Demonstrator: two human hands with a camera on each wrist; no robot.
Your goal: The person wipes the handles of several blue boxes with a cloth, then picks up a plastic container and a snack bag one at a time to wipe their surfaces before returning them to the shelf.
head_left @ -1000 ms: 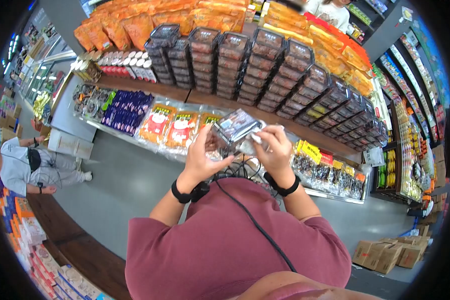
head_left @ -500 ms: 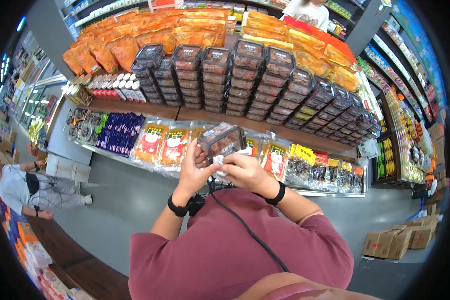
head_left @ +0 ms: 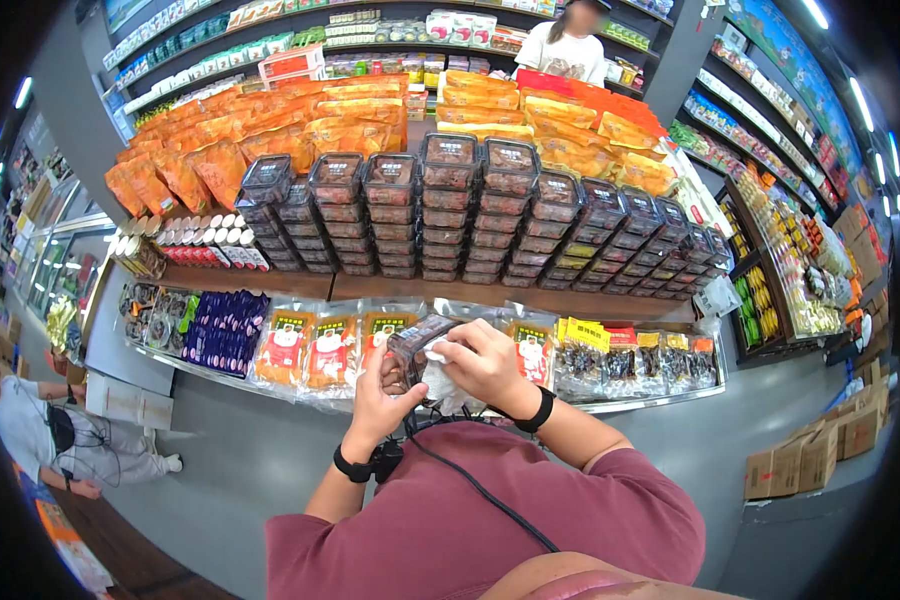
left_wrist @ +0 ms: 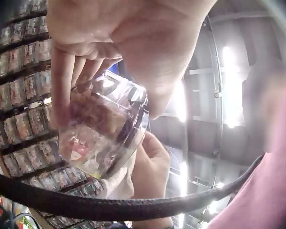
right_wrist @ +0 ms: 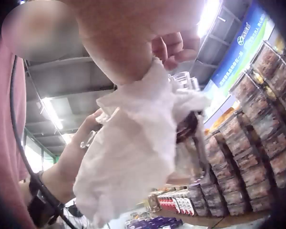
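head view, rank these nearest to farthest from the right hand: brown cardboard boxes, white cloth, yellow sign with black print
1. White cloth: pinched in the right hand itself.
2. Yellow sign with black print: a short way to the hand's right.
3. Brown cardboard boxes: much farther off, toward the right edge of the view.

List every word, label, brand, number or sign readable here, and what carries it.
None reads clearly.
Held box: lid print too small.
Stacked box lids: white lettering, too small.
Yellow sign: dark characters, too small.
Front bags: print too small.
Banner: white characters, too blurred.
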